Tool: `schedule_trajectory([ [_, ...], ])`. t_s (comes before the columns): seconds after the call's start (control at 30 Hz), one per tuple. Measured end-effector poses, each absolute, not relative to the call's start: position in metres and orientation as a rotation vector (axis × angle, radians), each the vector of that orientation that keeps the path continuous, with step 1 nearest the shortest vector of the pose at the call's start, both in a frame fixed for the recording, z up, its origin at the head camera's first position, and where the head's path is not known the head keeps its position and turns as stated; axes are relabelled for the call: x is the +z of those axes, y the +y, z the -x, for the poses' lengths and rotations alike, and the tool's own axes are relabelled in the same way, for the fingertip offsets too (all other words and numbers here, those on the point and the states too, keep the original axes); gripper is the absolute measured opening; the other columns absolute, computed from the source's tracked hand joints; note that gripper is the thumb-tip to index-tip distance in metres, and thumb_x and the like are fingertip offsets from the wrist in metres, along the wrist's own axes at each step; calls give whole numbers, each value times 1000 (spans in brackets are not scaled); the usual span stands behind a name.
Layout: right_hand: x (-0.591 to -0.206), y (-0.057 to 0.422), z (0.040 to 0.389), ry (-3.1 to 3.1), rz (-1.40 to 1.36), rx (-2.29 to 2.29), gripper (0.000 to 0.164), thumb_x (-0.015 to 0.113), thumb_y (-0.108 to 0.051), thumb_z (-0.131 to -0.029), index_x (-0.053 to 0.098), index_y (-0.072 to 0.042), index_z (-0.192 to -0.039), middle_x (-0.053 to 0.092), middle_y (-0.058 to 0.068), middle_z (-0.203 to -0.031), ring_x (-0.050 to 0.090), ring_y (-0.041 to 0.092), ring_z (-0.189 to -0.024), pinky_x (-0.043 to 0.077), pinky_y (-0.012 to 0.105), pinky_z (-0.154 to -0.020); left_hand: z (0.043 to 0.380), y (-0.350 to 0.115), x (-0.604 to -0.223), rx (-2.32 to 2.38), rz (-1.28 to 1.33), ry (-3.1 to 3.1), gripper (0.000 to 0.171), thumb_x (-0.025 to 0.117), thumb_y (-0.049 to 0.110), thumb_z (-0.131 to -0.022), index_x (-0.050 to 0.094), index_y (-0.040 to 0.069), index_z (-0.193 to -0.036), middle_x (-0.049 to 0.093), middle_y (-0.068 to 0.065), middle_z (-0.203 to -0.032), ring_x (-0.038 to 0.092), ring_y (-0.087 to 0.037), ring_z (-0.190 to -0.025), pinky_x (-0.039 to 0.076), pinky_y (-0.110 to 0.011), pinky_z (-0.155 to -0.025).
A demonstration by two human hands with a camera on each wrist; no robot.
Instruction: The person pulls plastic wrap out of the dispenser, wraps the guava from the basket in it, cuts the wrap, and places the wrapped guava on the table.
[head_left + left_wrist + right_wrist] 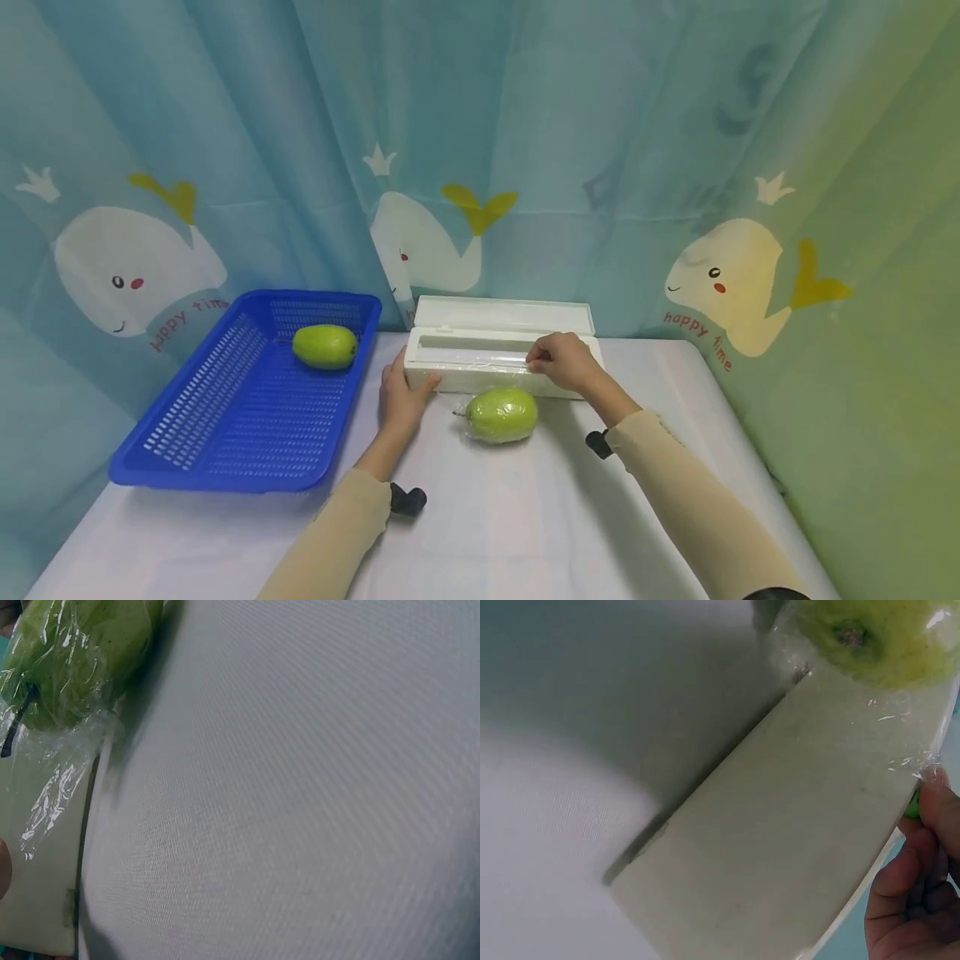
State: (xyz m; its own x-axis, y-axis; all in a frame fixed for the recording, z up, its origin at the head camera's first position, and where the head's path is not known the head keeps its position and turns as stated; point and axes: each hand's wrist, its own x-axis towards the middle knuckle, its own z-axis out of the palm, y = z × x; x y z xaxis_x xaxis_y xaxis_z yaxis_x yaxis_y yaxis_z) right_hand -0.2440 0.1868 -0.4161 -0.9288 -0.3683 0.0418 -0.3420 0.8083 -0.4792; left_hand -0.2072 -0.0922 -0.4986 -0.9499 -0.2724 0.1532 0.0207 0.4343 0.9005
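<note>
A white plastic wrap dispenser box stands with its lid raised and the film roll showing inside. My left hand grips its left end, thumb on the front face. With thumb and fingertips my right hand pinches a small green slide cutter at the box's upper front edge, largely hidden by the fingers. Clear plastic wrap runs down the front face to a green pear, which it covers. The pear lies right before the box, its dark stem pointing left.
To the left stands a blue plastic basket with another green pear in it. A whale-print curtain hangs behind the box and along both sides. A white cloth covers the table.
</note>
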Motion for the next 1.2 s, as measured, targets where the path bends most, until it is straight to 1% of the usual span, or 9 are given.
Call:
schedule_trajectory([
  [0.23,-418,177,243,2950,581,-807,6,74,-14,-90,74,-9,-92,72,1,-85,65,14,-78,55,35,-76,209,-99,-496,-1489,-207,-2438,79,79,22,-85,39,3,-151,50,-27,-129,49,-42,-122,35,-53,-110],
  [0.37,-421,164,242,2946,636,-884,6,74,-12,-89,74,-7,-91,72,3,-85,65,14,-76,55,32,-73,210,-102,-495,-1476,-205,-2425,79,79,22,-85,39,3,-150,50,-27,-128,50,-42,-121,36,-53,-110],
  [0.5,-425,126,243,2925,784,-862,6,74,-13,-88,75,-9,-92,74,2,-87,67,14,-78,57,30,-76,208,-100,-496,-1485,-185,-2441,80,80,21,-84,40,4,-151,51,-26,-129,50,-41,-121,38,-53,-108],
  [0.6,-420,88,247,2910,896,-715,6,73,-14,-91,76,-9,-94,75,3,-91,70,17,-85,57,32,-81,205,-95,-498,-1493,-163,-2472,81,81,21,-84,39,5,-151,52,-25,-129,51,-40,-119,40,-53,-105],
  [0.77,-408,45,256,2960,883,-479,4,75,-11,-89,78,-11,-92,76,1,-92,71,21,-91,56,35,-85,206,-88,-500,-1448,-120,-2442,78,80,22,-85,40,3,-150,53,-26,-126,53,-41,-115,43,-55,-100],
  [0.97,-419,8,252,3012,909,-480,6,72,-13,-90,78,-12,-93,74,0,-91,69,18,-89,56,30,-82,203,-88,-501,-1371,-177,-2467,69,77,4,-81,48,2,-144,55,-24,-116,57,-39,-106,47,-53,-95],
  [1.07,-420,-3,251,3035,872,-517,7,72,-15,-90,79,-13,-93,75,-1,-92,69,18,-90,56,29,-82,203,-91,-500,-1367,-183,-2485,69,75,3,-80,48,0,-143,55,-24,-116,57,-40,-108,46,-53,-96],
  [1.13,-419,-1,249,3019,871,-576,10,72,-13,-91,79,-13,-98,75,0,-98,69,19,-95,55,30,-86,203,-95,-499,-1396,-190,-2494,73,76,7,-82,43,2,-147,54,-25,-121,55,-41,-111,45,-54,-98],
  [1.2,-418,10,246,2999,892,-656,18,72,-14,-92,77,-12,-109,73,3,-108,68,21,-102,54,33,-91,202,-100,-498,-1454,-189,-2504,79,76,13,-85,37,5,-152,51,-26,-129,53,-42,-117,44,-55,-101],
])
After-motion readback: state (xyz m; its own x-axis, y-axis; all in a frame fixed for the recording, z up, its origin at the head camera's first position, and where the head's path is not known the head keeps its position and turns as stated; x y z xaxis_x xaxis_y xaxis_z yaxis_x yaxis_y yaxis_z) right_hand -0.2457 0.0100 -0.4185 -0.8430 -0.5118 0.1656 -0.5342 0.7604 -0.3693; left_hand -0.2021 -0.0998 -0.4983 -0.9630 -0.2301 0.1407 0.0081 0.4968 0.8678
